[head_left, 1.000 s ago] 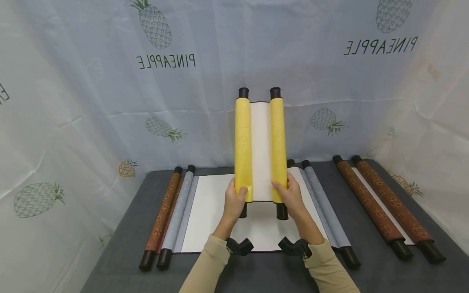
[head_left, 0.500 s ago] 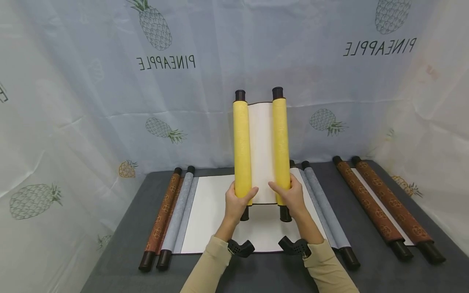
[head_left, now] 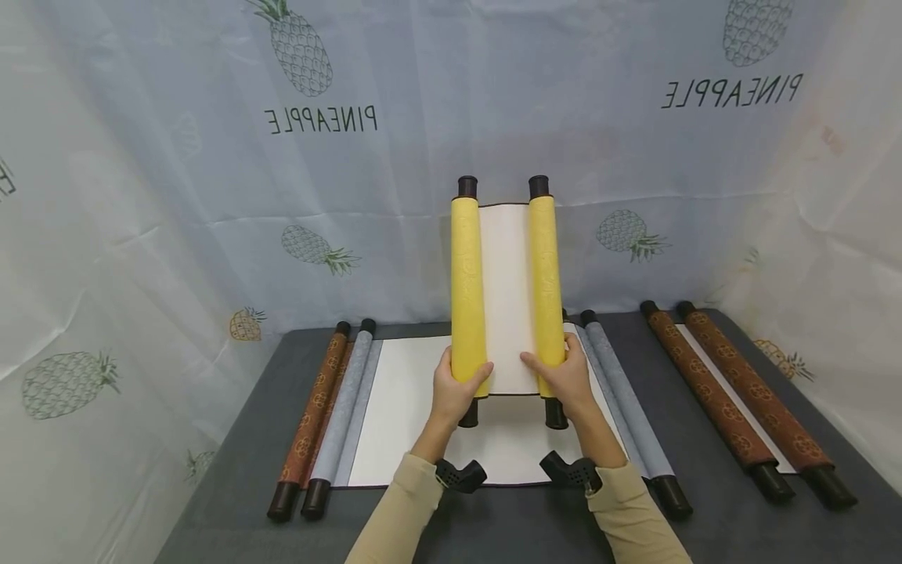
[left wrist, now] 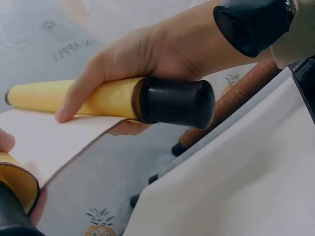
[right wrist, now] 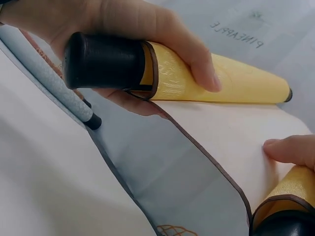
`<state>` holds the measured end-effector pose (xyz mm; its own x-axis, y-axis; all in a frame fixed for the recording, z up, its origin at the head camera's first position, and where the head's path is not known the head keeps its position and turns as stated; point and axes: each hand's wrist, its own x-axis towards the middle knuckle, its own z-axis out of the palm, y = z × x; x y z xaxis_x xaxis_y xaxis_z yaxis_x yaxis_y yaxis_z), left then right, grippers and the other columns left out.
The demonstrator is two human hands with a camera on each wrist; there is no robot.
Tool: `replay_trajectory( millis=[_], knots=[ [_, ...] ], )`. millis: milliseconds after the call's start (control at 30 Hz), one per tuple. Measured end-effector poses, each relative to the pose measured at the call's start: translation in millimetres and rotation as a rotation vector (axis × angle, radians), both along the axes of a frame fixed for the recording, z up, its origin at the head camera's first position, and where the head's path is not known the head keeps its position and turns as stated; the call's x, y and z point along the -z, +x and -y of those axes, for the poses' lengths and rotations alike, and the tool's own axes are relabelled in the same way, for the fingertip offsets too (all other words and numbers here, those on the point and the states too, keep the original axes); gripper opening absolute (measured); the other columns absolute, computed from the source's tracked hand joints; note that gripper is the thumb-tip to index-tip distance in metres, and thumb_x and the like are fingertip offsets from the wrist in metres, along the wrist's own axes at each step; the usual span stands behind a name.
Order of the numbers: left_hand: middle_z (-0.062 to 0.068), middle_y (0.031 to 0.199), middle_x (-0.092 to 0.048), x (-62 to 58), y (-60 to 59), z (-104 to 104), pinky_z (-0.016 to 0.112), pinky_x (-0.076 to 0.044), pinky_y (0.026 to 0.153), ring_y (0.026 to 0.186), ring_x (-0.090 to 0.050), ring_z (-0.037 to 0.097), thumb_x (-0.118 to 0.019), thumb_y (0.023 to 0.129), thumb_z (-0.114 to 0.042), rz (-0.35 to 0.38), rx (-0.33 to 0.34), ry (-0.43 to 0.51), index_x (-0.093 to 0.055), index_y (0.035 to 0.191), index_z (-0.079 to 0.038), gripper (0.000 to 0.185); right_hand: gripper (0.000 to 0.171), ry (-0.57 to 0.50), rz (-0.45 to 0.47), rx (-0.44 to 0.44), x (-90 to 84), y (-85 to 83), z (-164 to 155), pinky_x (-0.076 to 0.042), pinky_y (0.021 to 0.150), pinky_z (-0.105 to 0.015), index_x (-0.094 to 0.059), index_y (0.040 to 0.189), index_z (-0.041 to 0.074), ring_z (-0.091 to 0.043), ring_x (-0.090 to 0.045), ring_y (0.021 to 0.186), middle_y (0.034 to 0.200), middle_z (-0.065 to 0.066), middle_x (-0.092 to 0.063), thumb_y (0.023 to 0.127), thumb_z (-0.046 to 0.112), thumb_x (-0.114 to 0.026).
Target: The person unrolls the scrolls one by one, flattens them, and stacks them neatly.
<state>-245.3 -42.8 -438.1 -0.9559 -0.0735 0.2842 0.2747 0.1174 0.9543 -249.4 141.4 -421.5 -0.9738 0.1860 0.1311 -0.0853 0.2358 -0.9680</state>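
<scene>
A grey table (head_left: pixel 232 470) carries an unrolled grey scroll (head_left: pixel 416 407) at centre and brown scrolls (head_left: pixel 733 392) at 3 o'clock. Above it, the yellow scroll (head_left: pixel 506 298) stands upright, slightly open. Left hand (head_left: pixel 458 388) and right hand (head_left: pixel 564 380) each curl around a roller; level, even pulling seems best. No containers show.

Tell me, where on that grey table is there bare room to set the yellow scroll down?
Bare grey table shows between the open blue-grey scroll and the brown scroll on the right, and along the near edge. The middle and left are crowded; the yellow scroll hangs above the open one's white sheet.
</scene>
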Motion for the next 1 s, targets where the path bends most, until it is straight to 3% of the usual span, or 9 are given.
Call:
replay_trajectory(
  millis=[200,533,833,1000],
  knots=[
    [0.018,0.097,-0.059,-0.7,-1.7,4.2,0.024,-0.046,0.069,0.078,-0.052,0.011,-0.072,0.083,-0.016,0.021,0.028,-0.026,-0.054,0.118,0.001,0.043,0.056,0.022,-0.005,0.011,0.1,-2.0,-5.4,-0.047,0.059,-0.025,-0.041,0.125,0.0,-0.011,-0.052,0.068,0.092,-0.013,-0.054,0.083,0.019,-0.073],
    [0.022,0.091,-0.06,-1.0,-2.2,9.0,0.023,-0.046,0.064,0.071,-0.052,0.011,-0.073,0.08,-0.015,0.023,0.007,-0.047,-0.057,0.107,0.006,0.038,0.05,0.029,-0.009,0.012,0.6,-1.5,-10.0,-0.046,0.061,-0.025,-0.043,0.126,0.001,-0.011,-0.05,0.069,0.093,-0.012,-0.053,0.086,0.015,-0.069],
    [0.024,0.107,-0.061,-5.0,-7.7,20.9,0.023,-0.051,0.074,0.084,-0.057,0.012,-0.07,0.085,-0.011,0.01,0.083,-0.031,-0.051,0.129,0.001,0.049,0.046,0.014,-0.011,-0.026,0.3,-4.2,-24.3,-0.045,0.067,-0.025,-0.049,0.128,0.004,-0.009,-0.049,0.073,0.091,0.001,-0.049,0.088,0.018,-0.067],
    [0.028,0.115,-0.059,-8.0,-8.9,27.8,0.027,-0.054,0.078,0.088,-0.06,0.012,-0.063,0.091,-0.009,0.032,0.184,-0.021,-0.042,0.136,0.003,0.051,0.046,0.009,-0.019,-0.033,-1.0,-3.7,-29.9,-0.046,0.067,-0.024,-0.051,0.128,0.003,-0.007,-0.051,0.072,0.087,0.006,-0.05,0.087,0.017,-0.069]
  ],
)
